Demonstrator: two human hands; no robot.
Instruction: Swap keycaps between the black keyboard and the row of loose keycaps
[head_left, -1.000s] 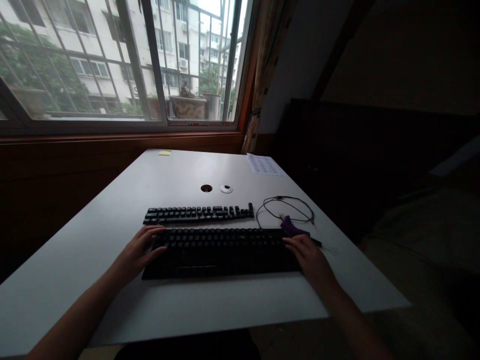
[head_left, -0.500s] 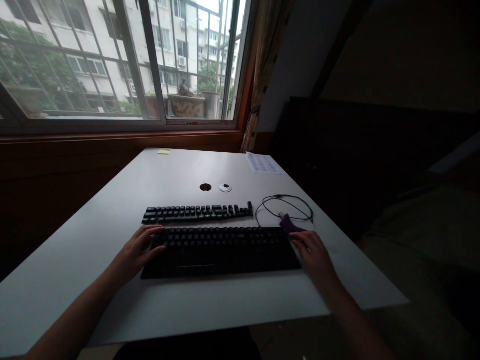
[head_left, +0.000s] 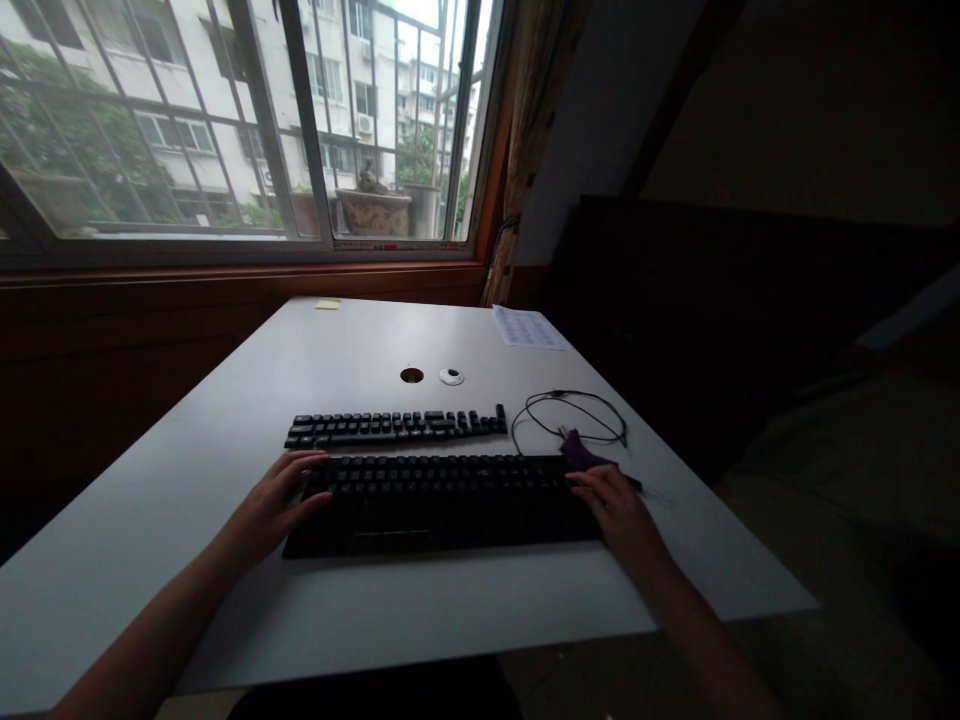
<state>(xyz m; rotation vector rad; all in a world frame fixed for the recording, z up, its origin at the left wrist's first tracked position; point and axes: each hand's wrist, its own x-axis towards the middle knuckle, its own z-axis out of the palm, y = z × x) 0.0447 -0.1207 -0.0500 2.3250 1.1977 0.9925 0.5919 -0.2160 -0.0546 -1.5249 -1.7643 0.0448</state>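
A black keyboard (head_left: 442, 515) lies flat on the white table, its upper part covered with keys. At its left end my left hand (head_left: 274, 500) grips it, with the fingertips at the back corner and the thumb on the left side. My right hand (head_left: 619, 510) is over the right end, fingers bent and drawn together at the rightmost keys. Whatever lies between those fingertips is too dark and small to make out. Just behind the right hand is a purple cloth (head_left: 576, 449), partly covered by it. Loose black keycaps (head_left: 394, 428) stand in rows behind the keyboard.
A black cable (head_left: 624, 425) lies looped at the right, near thin wire pieces (head_left: 661, 495). Farther back on the white table (head_left: 352, 350) are a round hole (head_left: 412, 376), its white cover (head_left: 451, 376), printed paper (head_left: 528, 328) and a yellow note (head_left: 328, 304).
My right hand has shifted slightly left over the keyboard's right end, uncovering more of the purple cloth's right side. The left hand and keyboard stay in place.
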